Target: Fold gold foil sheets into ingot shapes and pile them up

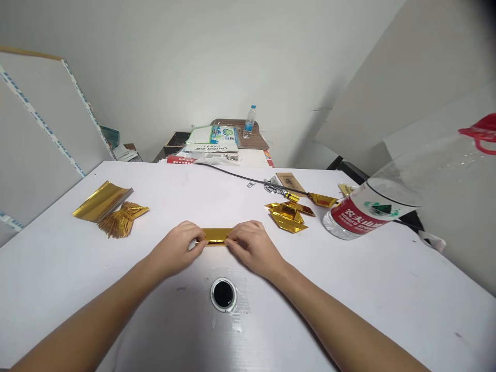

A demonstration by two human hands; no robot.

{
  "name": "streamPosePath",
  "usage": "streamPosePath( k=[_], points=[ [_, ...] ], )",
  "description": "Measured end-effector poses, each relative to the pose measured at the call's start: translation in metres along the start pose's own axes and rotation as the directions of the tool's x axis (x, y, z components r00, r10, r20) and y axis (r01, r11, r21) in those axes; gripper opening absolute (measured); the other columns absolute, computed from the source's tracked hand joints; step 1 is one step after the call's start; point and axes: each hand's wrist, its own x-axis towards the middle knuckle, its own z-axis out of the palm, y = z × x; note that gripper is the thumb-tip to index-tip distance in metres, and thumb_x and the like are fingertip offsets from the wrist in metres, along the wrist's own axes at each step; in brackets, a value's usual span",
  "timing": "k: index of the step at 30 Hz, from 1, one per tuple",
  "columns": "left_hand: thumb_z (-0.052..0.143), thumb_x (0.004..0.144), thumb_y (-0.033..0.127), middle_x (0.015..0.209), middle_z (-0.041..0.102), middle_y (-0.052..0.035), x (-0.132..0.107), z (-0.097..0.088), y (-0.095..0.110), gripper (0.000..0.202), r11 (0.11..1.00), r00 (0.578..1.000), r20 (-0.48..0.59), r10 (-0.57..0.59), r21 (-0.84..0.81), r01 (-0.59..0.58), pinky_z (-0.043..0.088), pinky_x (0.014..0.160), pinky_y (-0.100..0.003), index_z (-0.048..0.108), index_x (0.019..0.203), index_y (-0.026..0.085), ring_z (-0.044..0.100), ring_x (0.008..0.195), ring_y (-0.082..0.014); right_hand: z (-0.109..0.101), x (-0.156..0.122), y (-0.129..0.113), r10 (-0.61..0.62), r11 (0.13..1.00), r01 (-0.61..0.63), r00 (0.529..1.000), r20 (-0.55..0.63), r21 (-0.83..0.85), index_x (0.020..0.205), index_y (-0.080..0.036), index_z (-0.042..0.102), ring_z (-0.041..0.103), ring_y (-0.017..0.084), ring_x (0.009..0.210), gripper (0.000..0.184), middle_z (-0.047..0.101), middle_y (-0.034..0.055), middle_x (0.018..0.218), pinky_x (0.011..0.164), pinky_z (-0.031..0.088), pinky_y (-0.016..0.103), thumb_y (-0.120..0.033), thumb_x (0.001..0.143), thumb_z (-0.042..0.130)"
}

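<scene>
A narrow strip of folded gold foil paper (217, 235) lies flat on the white table between my hands. My left hand (180, 245) pinches its left end, thumb at the near edge and fingers over the top. On the right end, my right hand (251, 244) is closed in a similar pinch. A dark gap shows along the near fold of the strip. Toward the left rests a stack of gold foil sheets (103, 200), with a pleated, fanned gold paper piece (123, 219) against it. Several folded gold boat-like shapes (289, 214) are grouped to the right.
A large clear water bottle (364, 212) with a red label leans at the right. Near me, a round black-centred hole (223, 294) is set in the white table (163, 320). A black cable (240, 175), a yellow-handled tool (291, 197) and a brown booklet (290, 183) lie farther back.
</scene>
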Motion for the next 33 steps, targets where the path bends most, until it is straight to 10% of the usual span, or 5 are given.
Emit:
streamPosePath(
  k=[27, 33],
  points=[
    [0.061, 0.096, 0.014, 0.091, 0.070, 0.0001, 0.004, 0.011, -0.001, 0.012, 0.996, 0.998, -0.061, 0.022, 0.082, -0.016, 0.049, 0.084, -0.029, 0.064, 0.085, 0.018, 0.063, 0.093, -0.0153, 0.014, 0.000, 0.002, -0.122, 0.964, 0.095, 0.988, -0.095, -0.248, 0.086, -0.018, 0.069, 0.059, 0.015, 0.082, 0.018, 0.072, 0.0027, 0.087, 0.103, 0.036, 0.039, -0.028, 0.100, 0.064],
    [0.051, 0.100, 0.012, 0.103, 0.073, -0.0008, 0.002, 0.012, 0.002, 0.025, 0.974, 0.990, -0.026, 0.139, 0.185, -0.132, 0.052, 0.090, -0.032, 0.073, 0.103, 0.023, 0.063, 0.100, -0.0165, 0.006, 0.002, -0.001, -0.326, 0.906, 0.320, 0.945, 0.026, -0.278, 0.122, -0.024, 0.070, 0.059, 0.019, 0.111, 0.028, 0.074, 0.0052, 0.114, 0.096, 0.040, 0.036, -0.015, 0.102, 0.053]
  ],
)
